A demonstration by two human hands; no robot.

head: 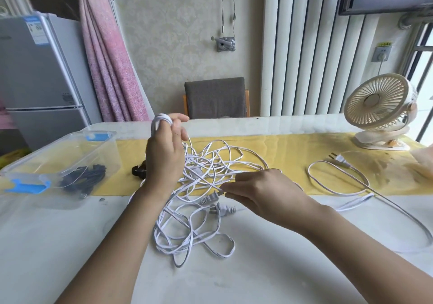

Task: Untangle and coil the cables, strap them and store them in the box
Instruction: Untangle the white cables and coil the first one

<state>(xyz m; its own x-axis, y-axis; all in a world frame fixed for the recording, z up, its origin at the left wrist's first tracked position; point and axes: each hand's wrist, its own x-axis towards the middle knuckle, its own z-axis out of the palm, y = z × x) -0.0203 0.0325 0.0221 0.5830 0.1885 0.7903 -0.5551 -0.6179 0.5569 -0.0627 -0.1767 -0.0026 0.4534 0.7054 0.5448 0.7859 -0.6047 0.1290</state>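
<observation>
Forearms [112,245] reach over the desk's [70,245] near edge to a limp, light tangle of white power cords [201,170] mid-desk, left hand [164,149] curled through a few wound loops [161,119], right hand [255,191] pinching a strand [210,184] beside its plug [210,198], likely the surest hold.

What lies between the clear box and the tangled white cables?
In the head view, a small black strap on the yellow runner, partly hidden by the left hand.

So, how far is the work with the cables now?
Done: a dark cable bundle lies in the clear box. In hand: the left hand holds white loops; the right hand pinches a strand. Left: the white tangle, the loose cable by the fan, strapping, storing.
</observation>
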